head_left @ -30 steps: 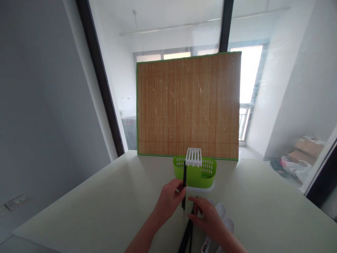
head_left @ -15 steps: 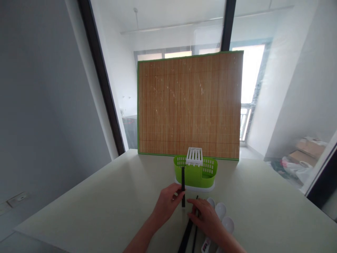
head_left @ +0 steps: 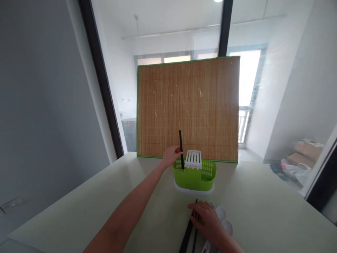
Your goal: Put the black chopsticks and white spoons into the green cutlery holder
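My left hand (head_left: pixel 171 156) pinches black chopsticks (head_left: pixel 180 144) near their middle and holds them nearly upright. Their lower end reaches inside the left section of a green utensil holder (head_left: pixel 188 181), which has slotted walls and a white base. Closer to me, my right hand (head_left: pixel 207 219) is curled low over a thin black chopstick (head_left: pixel 195 240) on the table, its fingertips around it. More black chopsticks (head_left: pixel 186 235) lie just left of that hand. White spoons (head_left: pixel 220 213) sit beside and partly under its right side.
A slotted white rack (head_left: pixel 193 159) spans the middle of the holder. Behind it, a bamboo mat (head_left: pixel 188 109) with green edging stands upright at the far end of the pale table (head_left: pixel 247 211). Beyond are glass panels and, at the right, cardboard boxes (head_left: pixel 306 154).
My left hand has moved forward and up, taking the chopsticks from in front of the holder to its left section. My right hand has barely moved.
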Available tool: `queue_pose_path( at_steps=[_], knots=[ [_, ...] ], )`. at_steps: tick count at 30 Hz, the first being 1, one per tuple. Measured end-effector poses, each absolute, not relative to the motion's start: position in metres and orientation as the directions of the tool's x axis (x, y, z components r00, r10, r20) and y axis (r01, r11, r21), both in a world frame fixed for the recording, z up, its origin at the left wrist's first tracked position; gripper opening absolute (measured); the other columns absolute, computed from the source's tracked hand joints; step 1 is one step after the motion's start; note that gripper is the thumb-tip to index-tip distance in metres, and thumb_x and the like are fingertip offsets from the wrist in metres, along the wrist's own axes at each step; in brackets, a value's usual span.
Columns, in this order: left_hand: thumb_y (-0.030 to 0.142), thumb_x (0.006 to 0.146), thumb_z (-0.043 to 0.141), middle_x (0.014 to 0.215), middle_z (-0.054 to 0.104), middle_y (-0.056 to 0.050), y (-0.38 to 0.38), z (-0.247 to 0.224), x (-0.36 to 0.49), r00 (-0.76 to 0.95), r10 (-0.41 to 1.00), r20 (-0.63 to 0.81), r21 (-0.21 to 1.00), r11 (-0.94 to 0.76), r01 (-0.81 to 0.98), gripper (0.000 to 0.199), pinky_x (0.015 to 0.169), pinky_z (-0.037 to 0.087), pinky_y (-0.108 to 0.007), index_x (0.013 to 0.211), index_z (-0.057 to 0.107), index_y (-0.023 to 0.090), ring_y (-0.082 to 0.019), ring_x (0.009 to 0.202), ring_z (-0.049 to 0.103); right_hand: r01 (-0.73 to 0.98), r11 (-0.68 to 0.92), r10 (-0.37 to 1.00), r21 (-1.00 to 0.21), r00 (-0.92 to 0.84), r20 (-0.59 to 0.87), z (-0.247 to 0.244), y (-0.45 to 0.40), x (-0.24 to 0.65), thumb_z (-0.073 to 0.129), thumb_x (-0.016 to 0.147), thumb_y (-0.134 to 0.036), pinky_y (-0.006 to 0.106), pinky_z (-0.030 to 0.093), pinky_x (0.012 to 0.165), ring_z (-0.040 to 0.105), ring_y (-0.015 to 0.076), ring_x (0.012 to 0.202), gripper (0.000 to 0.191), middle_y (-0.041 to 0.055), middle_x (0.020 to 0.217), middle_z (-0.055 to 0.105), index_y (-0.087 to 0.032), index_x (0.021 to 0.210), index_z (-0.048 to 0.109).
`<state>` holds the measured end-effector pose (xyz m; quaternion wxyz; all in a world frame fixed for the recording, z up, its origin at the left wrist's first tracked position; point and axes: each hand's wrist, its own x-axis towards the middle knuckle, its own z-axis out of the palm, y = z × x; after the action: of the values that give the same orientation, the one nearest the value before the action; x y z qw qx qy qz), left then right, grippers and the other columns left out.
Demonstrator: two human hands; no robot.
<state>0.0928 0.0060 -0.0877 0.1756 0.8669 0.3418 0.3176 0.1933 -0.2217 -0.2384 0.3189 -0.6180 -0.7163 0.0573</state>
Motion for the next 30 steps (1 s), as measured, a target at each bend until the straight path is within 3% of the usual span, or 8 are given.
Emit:
queue_pose_path(
  at_steps=[7, 24, 27, 30],
  knots=[
    [0.026, 0.076, 0.057, 0.091, 0.07, -0.005, 0.023, -0.124, 0.122, 0.607, 0.744, 0.28, 0.507, -0.652, 0.565, 0.019, 0.068, 0.045, -0.024, 0.091, 0.068, 0.018, -0.018, 0.085, 0.062, 0.864, 0.226, 0.925, -0.449, -0.046, 0.377, -0.242, -0.221, 0.192, 0.055, 0.079, -0.02, 0.031, 0.031, 0.076, 0.054, 0.0184, 0.082, 0.028, -0.001, 0.085, 0.064, -0.027, 0.106, 0.059],
    [0.032, 0.07, 0.066, 0.092, 0.069, -0.004, 0.036, -0.131, 0.121, 0.649, 0.73, 0.215, 0.518, -0.649, 0.557, 0.026, 0.072, 0.046, -0.028, 0.092, 0.07, 0.021, -0.021, 0.085, 0.062, 0.876, 0.239, 0.918, -0.418, -0.064, 0.391, -0.241, -0.221, 0.193, 0.054, 0.08, -0.017, 0.031, 0.029, 0.077, 0.054, 0.0177, 0.082, 0.023, -0.0019, 0.086, 0.065, -0.027, 0.099, 0.061],
    [0.034, 0.067, 0.069, 0.099, 0.067, -0.006, 0.034, -0.125, 0.116, 0.618, 0.745, 0.251, 0.542, -0.637, 0.548, 0.038, 0.074, 0.046, -0.027, 0.102, 0.067, 0.02, -0.02, 0.087, 0.061, 0.868, 0.246, 0.913, -0.431, -0.059, 0.403, -0.241, -0.221, 0.194, 0.054, 0.079, -0.017, 0.03, 0.029, 0.077, 0.053, 0.0177, 0.081, 0.023, -0.0017, 0.085, 0.065, -0.027, 0.098, 0.062],
    [0.041, 0.076, 0.06, 0.119, 0.058, -0.01, 0.022, -0.12, 0.098, 0.532, 0.772, 0.35, 0.562, -0.627, 0.54, 0.05, 0.081, 0.045, -0.029, 0.12, 0.054, 0.019, -0.02, 0.1, 0.056, 0.868, 0.247, 0.914, -0.43, -0.061, 0.401, -0.24, -0.221, 0.195, 0.053, 0.08, -0.017, 0.031, 0.029, 0.077, 0.053, 0.0183, 0.082, 0.022, -0.0008, 0.086, 0.065, -0.026, 0.098, 0.062]
  ],
)
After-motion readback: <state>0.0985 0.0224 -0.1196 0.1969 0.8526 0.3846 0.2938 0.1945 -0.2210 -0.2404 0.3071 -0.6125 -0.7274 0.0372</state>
